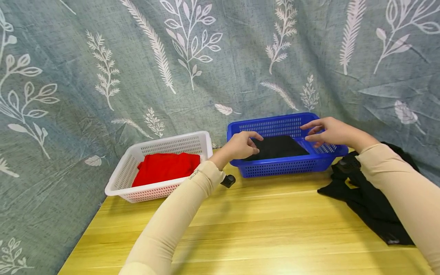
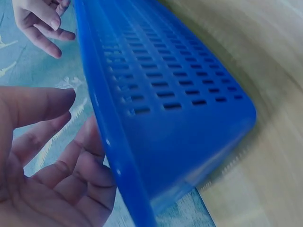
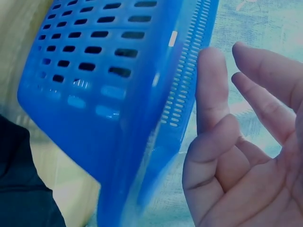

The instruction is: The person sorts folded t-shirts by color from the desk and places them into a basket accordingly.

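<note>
My left hand [image 1: 240, 145] hovers over the left end of a blue basket [image 1: 285, 167], fingers loosely bent and holding nothing. Over the basket's right end is my right hand [image 1: 330, 131], its fingers spread and likewise without anything in them. Between the hands, a folded black cloth [image 1: 283, 147] lies inside the basket. In the left wrist view, the left fingers are close to the basket's rim [image 2: 106, 123]; whether they touch it I cannot tell. The right wrist view has the right hand [image 3: 251, 156] beside the opposite end of the basket.
A white basket [image 1: 148, 194] holding folded red cloth [image 1: 166, 168] stands to the left. Black fabric [image 1: 371, 206] lies loosely heaped on the wooden table [image 1: 261, 229] at the right, partly under the right arm. A patterned curtain [image 1: 240, 57] hangs behind the baskets.
</note>
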Demonstrator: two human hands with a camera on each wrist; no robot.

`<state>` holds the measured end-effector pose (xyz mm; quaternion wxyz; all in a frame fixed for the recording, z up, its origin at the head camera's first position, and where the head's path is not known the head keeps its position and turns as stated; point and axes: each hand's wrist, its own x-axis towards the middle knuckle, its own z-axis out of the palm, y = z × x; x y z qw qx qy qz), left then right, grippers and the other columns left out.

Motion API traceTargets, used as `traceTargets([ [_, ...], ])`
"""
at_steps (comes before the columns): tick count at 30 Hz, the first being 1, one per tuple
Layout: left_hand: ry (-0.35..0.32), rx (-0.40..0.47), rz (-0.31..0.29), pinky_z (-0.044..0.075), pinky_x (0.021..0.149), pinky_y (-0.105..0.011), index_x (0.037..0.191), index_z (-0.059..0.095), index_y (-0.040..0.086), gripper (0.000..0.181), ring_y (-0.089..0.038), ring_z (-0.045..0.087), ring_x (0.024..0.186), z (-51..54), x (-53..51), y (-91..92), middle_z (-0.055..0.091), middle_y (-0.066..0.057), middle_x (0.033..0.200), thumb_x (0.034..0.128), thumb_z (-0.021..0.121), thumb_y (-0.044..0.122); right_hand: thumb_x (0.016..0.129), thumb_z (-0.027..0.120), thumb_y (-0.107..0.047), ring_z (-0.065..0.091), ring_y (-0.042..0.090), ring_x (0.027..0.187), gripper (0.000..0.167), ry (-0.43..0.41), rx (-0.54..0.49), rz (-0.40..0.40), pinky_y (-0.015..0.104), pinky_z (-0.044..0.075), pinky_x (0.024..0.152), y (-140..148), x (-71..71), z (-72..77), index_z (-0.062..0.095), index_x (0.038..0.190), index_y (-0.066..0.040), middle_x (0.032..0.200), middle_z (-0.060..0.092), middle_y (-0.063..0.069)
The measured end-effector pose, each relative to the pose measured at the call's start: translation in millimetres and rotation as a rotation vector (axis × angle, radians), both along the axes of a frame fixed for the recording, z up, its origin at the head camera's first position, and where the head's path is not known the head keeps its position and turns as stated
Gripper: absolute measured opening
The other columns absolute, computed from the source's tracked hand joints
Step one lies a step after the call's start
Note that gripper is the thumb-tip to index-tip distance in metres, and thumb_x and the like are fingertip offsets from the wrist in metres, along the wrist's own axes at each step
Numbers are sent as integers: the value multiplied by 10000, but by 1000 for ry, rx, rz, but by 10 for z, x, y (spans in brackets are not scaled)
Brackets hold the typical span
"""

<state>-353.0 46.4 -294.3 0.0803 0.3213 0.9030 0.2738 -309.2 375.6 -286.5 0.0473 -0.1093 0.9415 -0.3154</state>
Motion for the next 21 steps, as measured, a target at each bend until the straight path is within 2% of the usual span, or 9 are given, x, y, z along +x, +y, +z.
traceTargets([
  [5,-35,44,-53,512,825,-267,1424,673,188,412,-148,677,790,-4,109,65,812,-108,1071,1019,730,133,1089,658,-254,772,278,927,572,-11,7,-12,377,588,705,107,82,22,500,1566,19,1374,649,333],
  [12,-87,90,-146,556,784,-229,1442,657,174,413,-249,765,938,4,292,162,814,-70,1053,1035,700,120,1091,654,-326,736,227,891,615,-34,35,-54,360,560,660,294,256,81,479,1595,-21,1277,707,225],
  [15,-100,105,-186,535,764,-217,1444,653,185,410,-221,749,899,-5,378,214,808,-61,1076,1041,694,125,1091,651,-350,731,209,890,634,-52,30,-66,351,557,662,396,345,79,466,1604,-26,1290,703,210],
  [21,-149,141,-256,533,694,-226,1450,649,195,409,-164,733,819,-89,568,337,780,64,988,1047,704,153,1098,634,-369,737,191,903,650,-54,57,-80,338,563,711,601,506,36,445,1616,-24,1325,708,208],
])
